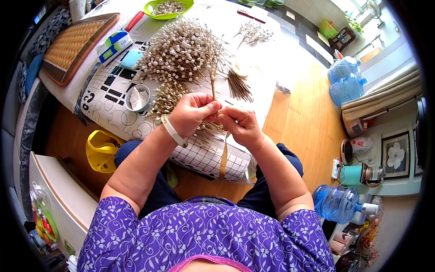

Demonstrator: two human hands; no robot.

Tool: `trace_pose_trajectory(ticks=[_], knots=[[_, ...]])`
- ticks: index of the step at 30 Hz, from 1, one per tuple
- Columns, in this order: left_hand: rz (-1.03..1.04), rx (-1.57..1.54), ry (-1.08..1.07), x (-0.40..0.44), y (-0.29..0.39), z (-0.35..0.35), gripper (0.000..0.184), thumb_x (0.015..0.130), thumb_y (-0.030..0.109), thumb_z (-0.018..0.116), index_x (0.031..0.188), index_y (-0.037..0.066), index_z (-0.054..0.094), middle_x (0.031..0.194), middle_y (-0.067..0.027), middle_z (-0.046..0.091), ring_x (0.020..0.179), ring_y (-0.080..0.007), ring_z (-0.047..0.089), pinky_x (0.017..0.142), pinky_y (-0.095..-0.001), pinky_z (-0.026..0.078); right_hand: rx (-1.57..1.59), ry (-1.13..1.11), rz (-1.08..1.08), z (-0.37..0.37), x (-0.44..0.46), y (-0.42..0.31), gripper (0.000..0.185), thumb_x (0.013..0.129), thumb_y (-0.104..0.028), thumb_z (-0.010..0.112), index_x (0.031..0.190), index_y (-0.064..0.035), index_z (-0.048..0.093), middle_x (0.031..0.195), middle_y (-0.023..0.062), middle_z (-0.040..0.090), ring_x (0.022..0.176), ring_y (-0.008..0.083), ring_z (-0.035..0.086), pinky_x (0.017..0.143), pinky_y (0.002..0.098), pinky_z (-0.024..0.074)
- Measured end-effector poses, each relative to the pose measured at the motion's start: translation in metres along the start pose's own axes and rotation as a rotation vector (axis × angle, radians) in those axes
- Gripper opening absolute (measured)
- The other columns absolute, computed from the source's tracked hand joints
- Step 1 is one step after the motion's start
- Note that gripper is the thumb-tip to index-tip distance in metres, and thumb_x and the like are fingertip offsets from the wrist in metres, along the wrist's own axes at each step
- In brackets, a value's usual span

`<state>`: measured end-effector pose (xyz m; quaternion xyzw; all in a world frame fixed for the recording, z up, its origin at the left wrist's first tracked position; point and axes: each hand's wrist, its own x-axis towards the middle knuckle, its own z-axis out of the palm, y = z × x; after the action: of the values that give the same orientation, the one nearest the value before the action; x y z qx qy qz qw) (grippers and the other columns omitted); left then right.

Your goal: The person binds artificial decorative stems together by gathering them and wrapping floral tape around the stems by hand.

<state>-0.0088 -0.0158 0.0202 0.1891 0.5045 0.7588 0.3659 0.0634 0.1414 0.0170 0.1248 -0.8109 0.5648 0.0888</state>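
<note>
My left hand [194, 113] is closed round the lower end of a thin brown beaded stem [213, 75], which stands upright above it. Close beside it, my right hand [242, 124] pinches a narrow tan tape [224, 158] at the stem's base, and the tape's tail hangs down over the table edge. The fingertips of both hands nearly meet and hide the join. Beyond my hands lies a large heap of stems with white beads [174, 52]. A bundle of bare brown sticks [239, 86] lies to the right of the heap.
A green bowl of beads [147, 8] stands at the back, near a red-handled tool [134, 21]. Left of the heap are a tissue pack [114, 46] and a round tub [128, 106]. Below the table's left side is a yellow basket [93, 154].
</note>
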Motion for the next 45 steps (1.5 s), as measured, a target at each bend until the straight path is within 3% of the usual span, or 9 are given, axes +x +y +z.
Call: trace_pose_trajectory(ticks=[7, 14, 17, 27, 31, 33, 35, 38, 45], knots=[[0.01, -0.153, 0.062, -0.001, -0.005, -0.005, 0.011, 0.085, 0.01, 0.055, 0.086, -0.001, 0.059, 0.073, -0.0044, 0.06, 0.064, -0.0084, 0.055, 0.061, -0.0206, 0.045, 0.484, 0.087, 0.143, -0.012, 0.001, 0.013, 0.019, 0.088, -0.013, 0.051, 0.074, -0.0028, 0.056, 0.059, -0.0033, 0.049, 0.05, 0.0033, 0.04, 0.046, 0.0173, 0.0319], [0.113, 0.096, 0.067, -0.001, -0.005, -0.003, 0.014, 0.082, 0.009, 0.059, 0.083, -0.004, 0.062, 0.071, -0.0049, 0.061, 0.063, -0.0083, 0.054, 0.059, -0.0209, 0.045, 0.377, 0.111, 0.133, -0.008, 0.011, 0.01, 0.018, 0.088, -0.018, 0.053, 0.084, -0.0019, 0.058, 0.059, -0.0049, 0.046, 0.053, 0.0027, 0.037, 0.049, 0.0171, 0.0308], [0.1, 0.232, -0.019, 0.002, -0.009, -0.001, 0.013, 0.082, 0.008, 0.059, 0.083, -0.004, 0.062, 0.069, -0.004, 0.061, 0.061, -0.0072, 0.053, 0.058, -0.02, 0.045, 0.367, 0.141, 0.209, -0.005, 0.022, 0.006, 0.019, 0.083, -0.014, 0.059, 0.09, 0.0034, 0.06, 0.071, 0.0044, 0.061, 0.063, 0.0058, 0.054, 0.054, 0.0185, 0.0425], [0.035, 0.252, -0.026, 0.002, -0.007, 0.0, 0.017, 0.085, 0.014, 0.056, 0.083, -0.002, 0.063, 0.07, -0.0033, 0.06, 0.064, -0.0081, 0.055, 0.06, -0.0208, 0.045, 0.608, -0.059, 0.322, -0.007, 0.031, 0.005, 0.016, 0.082, -0.014, 0.061, 0.086, 0.0009, 0.06, 0.073, 0.0056, 0.062, 0.062, 0.0099, 0.058, 0.053, 0.0196, 0.0469], [0.084, 0.248, 0.008, 0.004, -0.009, -0.002, 0.017, 0.086, 0.011, 0.055, 0.086, -0.004, 0.062, 0.071, -0.0053, 0.062, 0.062, -0.0082, 0.056, 0.059, -0.021, 0.047, 0.393, 0.003, 0.397, -0.026, 0.03, 0.014, 0.021, 0.086, -0.022, 0.056, 0.086, -0.0025, 0.064, 0.067, -0.002, 0.057, 0.05, 0.0035, 0.04, 0.046, 0.0173, 0.0339], [0.091, 0.206, 0.027, 0.007, -0.006, -0.007, 0.016, 0.085, 0.009, 0.055, 0.086, -0.006, 0.062, 0.071, -0.0063, 0.062, 0.062, -0.0087, 0.056, 0.06, -0.0212, 0.048, 0.257, 0.316, 0.255, -0.052, 0.031, 0.045, 0.017, 0.085, -0.016, 0.057, 0.086, -0.0011, 0.064, 0.068, 0.0014, 0.059, 0.058, 0.0045, 0.046, 0.052, 0.0173, 0.038], [0.09, 0.173, 0.06, 0.008, -0.003, -0.01, 0.016, 0.085, 0.008, 0.054, 0.085, -0.006, 0.061, 0.071, -0.0064, 0.062, 0.062, -0.0087, 0.056, 0.06, -0.021, 0.047, -0.293, 0.639, 0.397, -0.104, 0.047, 0.089, 0.013, 0.08, -0.013, 0.061, 0.081, -0.0003, 0.064, 0.069, 0.0033, 0.062, 0.064, 0.0077, 0.053, 0.057, 0.0212, 0.0436], [0.097, 0.243, 0.066, 0.012, -0.006, -0.011, 0.015, 0.086, 0.008, 0.053, 0.087, -0.005, 0.061, 0.071, -0.0065, 0.061, 0.062, -0.0096, 0.055, 0.06, -0.0219, 0.046, -0.831, 0.492, 0.438, -0.117, 0.067, 0.091, 0.024, 0.076, -0.027, 0.062, 0.081, -0.0045, 0.065, 0.075, 0.0117, 0.064, 0.072, 0.0247, 0.061, 0.067, 0.0339, 0.0475], [0.109, 0.267, 0.151, 0.014, 0.003, -0.013, 0.016, 0.085, 0.009, 0.055, 0.086, -0.006, 0.061, 0.071, -0.0063, 0.061, 0.061, -0.0091, 0.055, 0.059, -0.0205, 0.046, -1.088, 0.25, 0.649, -0.122, 0.11, 0.12, 0.022, 0.073, -0.026, 0.059, 0.082, -0.007, 0.066, 0.086, 0.0152, 0.064, 0.087, 0.0288, 0.06, 0.08, 0.0351, 0.0469]])
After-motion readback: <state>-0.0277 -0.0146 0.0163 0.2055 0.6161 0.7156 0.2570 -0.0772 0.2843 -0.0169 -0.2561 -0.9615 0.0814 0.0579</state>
